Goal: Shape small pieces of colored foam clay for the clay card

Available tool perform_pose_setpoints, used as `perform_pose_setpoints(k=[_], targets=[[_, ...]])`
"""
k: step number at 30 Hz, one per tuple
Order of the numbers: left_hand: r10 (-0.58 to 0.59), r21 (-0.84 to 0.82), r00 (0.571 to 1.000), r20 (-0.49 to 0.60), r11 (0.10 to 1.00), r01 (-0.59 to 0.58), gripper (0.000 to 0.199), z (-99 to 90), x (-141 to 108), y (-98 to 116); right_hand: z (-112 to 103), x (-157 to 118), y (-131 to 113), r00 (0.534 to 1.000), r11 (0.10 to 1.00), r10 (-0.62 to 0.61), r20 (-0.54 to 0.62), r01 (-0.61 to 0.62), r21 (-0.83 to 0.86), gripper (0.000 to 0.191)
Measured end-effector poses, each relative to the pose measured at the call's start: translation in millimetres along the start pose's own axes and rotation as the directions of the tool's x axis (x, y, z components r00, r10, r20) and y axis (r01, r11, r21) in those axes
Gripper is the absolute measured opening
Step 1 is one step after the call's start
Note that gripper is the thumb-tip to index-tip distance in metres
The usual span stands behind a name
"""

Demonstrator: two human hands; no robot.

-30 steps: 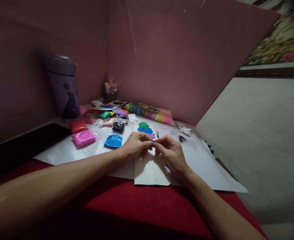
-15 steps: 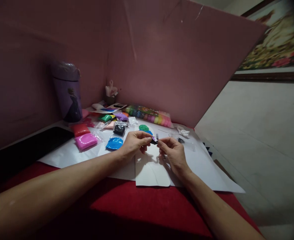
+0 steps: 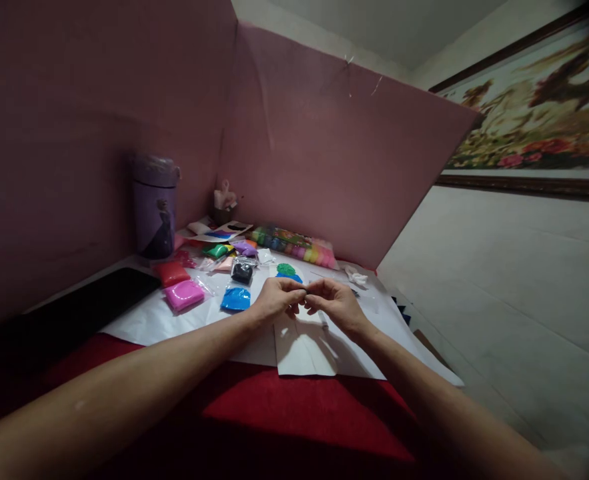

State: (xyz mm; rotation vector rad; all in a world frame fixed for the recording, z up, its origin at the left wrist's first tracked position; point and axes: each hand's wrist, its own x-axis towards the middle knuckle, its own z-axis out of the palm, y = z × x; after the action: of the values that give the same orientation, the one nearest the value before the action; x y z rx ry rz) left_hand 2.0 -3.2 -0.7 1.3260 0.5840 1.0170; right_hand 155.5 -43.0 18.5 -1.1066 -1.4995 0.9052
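Note:
My left hand and my right hand meet fingertip to fingertip above a white sheet of card. Both are closed in a pinch on a small dark piece of modelling clay, mostly covered by the fingers. A pale, slim tool handle shows below my right palm; how it is held is unclear. Just beyond the fingers, green clay and blue clay lie on the card. Left of my left hand are a blue clay packet and a black clay packet.
Pink, red and other clay packets lie to the left, near a black flat slab. A purple tumbler stands by the pink partition. Behind is a long multicoloured clay pack. Crumpled tissue lies right.
My hands have come closer together, fingertips now meeting around the dark clay. The fork-like tip that stood up between them is now mostly hidden. The head view has tilted up.

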Motion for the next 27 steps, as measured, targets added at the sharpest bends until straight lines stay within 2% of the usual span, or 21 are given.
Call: perform_pose_setpoints(k=[4, 9, 10, 12, 15, 18, 20, 23, 27], targets=[[-0.036, -0.081, 0.997, -0.075, 0.996, 0.030, 0.013, -3.6, 3, 1, 2, 16, 6, 0.999, 0.999, -0.033, 0.018, 0.032, 0.036, 0.026], [-0.025, -0.041, 0.994, -0.104, 0.999, 0.021, 0.016, -7.0, 5, -2, 6, 17, 17, 0.994, 0.995, -0.097, 0.045, 0.096, 0.029, 0.020], [-0.026, -0.028, 0.995, -0.101, 0.999, 0.023, 0.016, -6.5, 5, -3, 7, 15, 20, 0.994, 0.994, -0.105, 0.029, 0.104, 0.031, 0.018], [-0.028, -0.015, 0.994, -0.101, 1.000, 0.026, 0.016, -5.0, 3, -4, 9, 8, 26, 0.989, 0.991, -0.112, -0.098, 0.118, 0.058, 0.015], [-0.025, -0.005, 0.985, -0.170, 1.000, 0.024, 0.017, -4.0, 1, -4, 10, 1, 34, 0.983, 0.991, -0.081, -0.164, 0.096, 0.089, 0.014], [0.027, 0.000, 0.978, -0.209, 1.000, -0.027, 0.018, -5.6, 1, -2, 9, -1, 41, 0.976, 0.989, -0.086, -0.198, 0.108, 0.104, 0.015], [0.018, 0.014, 0.980, -0.200, 1.000, -0.016, 0.016, -5.5, 3, 2, 7, 0, 44, 0.971, 0.989, -0.105, -0.214, 0.125, 0.080, 0.015], [-0.066, 0.054, 0.987, -0.148, 0.996, 0.074, 0.010, -0.1, 8, 8, 4, 2, 47, 0.961, 0.987, -0.136, -0.240, 0.152, 0.050, 0.013], [-0.128, 0.109, 0.988, -0.087, 0.985, 0.137, 0.009, 11.3, 16, 11, 2, 3, 45, 0.956, 0.988, -0.104, -0.273, 0.132, 0.085, 0.014]])
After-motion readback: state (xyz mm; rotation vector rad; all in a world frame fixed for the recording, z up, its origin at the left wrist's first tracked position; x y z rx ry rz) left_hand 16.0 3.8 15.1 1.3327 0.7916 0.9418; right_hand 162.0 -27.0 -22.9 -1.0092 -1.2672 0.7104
